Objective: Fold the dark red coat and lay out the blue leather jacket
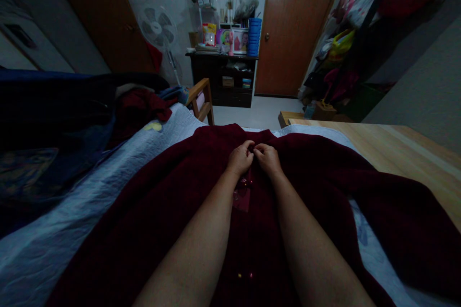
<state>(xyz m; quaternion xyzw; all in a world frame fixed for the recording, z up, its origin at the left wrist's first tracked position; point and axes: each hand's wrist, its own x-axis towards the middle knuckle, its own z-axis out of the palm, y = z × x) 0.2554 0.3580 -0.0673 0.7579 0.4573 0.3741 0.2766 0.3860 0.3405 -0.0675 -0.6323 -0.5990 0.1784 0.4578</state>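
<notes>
A dark red coat [158,211] lies spread out, front side up, one sleeve reaching to the right. Near its top edge my left hand [240,159] and my right hand [267,158] meet almost fingertip to fingertip. Both are closed, their fingers pinching the coat's front at the middle; the exact bit between the fingertips is too small and dark to make out. Below my left wrist, a small clear tag or packet [241,199] rests on the coat, with shiny buttons [245,182] just above it. More shiny spots, likely buttons, show lower down between my forearms.
Under the coat is a light blue quilted bedspread [173,134]. Piled dark clothes [54,120] lie at the left, a wooden board or tabletop [406,148] at the right. Beyond stand a wooden chair [203,96], a fan [158,29], a dark cabinet [209,76] and a door [295,24].
</notes>
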